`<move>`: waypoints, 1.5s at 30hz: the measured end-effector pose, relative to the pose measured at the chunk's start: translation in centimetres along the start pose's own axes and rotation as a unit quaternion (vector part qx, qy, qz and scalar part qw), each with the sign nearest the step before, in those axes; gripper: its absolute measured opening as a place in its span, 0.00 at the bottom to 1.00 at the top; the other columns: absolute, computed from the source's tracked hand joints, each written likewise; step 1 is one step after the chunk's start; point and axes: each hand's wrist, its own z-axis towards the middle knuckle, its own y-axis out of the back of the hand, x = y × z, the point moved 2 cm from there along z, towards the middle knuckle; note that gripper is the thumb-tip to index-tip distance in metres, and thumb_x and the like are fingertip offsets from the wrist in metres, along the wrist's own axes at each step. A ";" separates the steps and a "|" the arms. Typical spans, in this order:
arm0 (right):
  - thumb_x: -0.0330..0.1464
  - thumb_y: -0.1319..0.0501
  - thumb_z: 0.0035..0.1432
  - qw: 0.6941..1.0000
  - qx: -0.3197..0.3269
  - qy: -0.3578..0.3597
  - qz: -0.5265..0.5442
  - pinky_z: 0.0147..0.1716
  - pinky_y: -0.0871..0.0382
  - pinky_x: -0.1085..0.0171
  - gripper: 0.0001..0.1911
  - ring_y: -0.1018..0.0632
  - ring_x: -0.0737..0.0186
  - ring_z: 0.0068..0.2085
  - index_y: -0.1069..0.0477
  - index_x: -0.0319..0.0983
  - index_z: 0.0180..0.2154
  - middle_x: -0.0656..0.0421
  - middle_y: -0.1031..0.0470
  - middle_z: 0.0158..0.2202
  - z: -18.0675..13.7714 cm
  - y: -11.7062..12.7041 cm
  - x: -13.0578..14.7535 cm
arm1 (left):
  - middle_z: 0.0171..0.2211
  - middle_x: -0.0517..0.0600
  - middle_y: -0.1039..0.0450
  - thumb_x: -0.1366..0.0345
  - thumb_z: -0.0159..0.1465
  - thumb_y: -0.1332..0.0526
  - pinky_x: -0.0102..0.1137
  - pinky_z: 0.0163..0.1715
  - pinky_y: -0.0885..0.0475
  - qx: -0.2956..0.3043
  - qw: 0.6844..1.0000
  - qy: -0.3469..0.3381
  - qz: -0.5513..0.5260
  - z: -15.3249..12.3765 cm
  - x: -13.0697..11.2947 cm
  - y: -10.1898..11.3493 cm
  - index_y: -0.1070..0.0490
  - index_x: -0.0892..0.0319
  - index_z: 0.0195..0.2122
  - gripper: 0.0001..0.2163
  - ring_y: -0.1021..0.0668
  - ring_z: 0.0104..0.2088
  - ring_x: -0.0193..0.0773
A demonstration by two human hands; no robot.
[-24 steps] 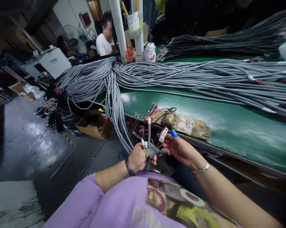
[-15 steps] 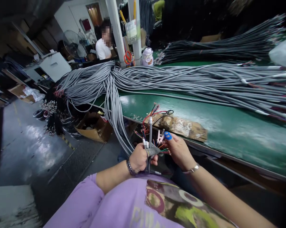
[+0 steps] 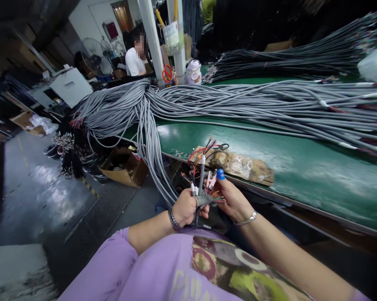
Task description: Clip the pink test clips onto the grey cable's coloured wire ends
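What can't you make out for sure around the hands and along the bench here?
All in the head view:
Grip on the grey round cables inside the left hand: hidden by its fingers.
Whether the pale pink plastic clip pinches a wire: too small.
Number of thin multicoloured wires: too fine and crowded.
How far the long grey cable bundle runs: cut off by the right edge.
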 end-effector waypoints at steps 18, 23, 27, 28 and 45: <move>0.51 0.34 0.53 0.999 0.025 0.016 0.032 0.27 0.30 0.62 0.20 0.24 0.61 0.28 0.24 0.40 0.33 0.58 0.22 0.28 -0.5 0.8 0.1 | 0.16 0.46 0.32 0.49 0.43 0.26 0.26 0.17 0.31 -0.057 0.996 -0.052 -0.052 -1.4 -0.1 -0.5 0.30 0.63 0.26 0.23 0.31 0.15 0.29; 0.49 0.33 0.53 0.998 0.031 0.020 0.046 0.30 0.28 0.59 0.19 0.22 0.58 0.28 0.23 0.40 0.34 0.57 0.21 0.27 -0.1 0.9 -0.1 | 0.16 0.45 0.32 0.49 0.44 0.27 0.26 0.16 0.32 -0.069 0.995 -0.052 -0.056 -0.8 0.3 -0.6 0.30 0.63 0.26 0.22 0.31 0.14 0.29; 0.50 0.32 0.51 0.999 0.006 0.002 0.054 0.27 0.30 0.62 0.20 0.25 0.62 0.25 0.23 0.40 0.33 0.58 0.21 0.28 0.0 0.9 -0.5 | 0.16 0.46 0.31 0.49 0.44 0.27 0.27 0.17 0.31 -0.064 0.996 -0.042 -0.045 -0.7 0.7 -0.4 0.31 0.63 0.26 0.22 0.31 0.14 0.29; 0.51 0.32 0.51 0.999 -0.003 0.001 0.053 0.26 0.30 0.63 0.21 0.25 0.62 0.25 0.23 0.39 0.33 0.57 0.21 0.28 0.0 1.0 -0.6 | 0.16 0.46 0.31 0.49 0.44 0.27 0.27 0.17 0.31 -0.064 0.996 -0.042 -0.045 -0.8 0.7 -0.4 0.31 0.63 0.26 0.22 0.31 0.15 0.29; 0.54 0.36 0.53 0.982 -0.071 0.142 -0.097 0.33 0.32 0.60 0.21 0.24 0.57 0.34 0.24 0.43 0.30 0.56 0.21 0.31 -0.7 1.0 0.1 | 0.16 0.45 0.31 0.51 0.43 0.27 0.24 0.15 0.36 -0.105 0.988 -0.082 -0.083 -1.5 0.1 -0.6 0.32 0.62 0.24 0.21 0.31 0.14 0.29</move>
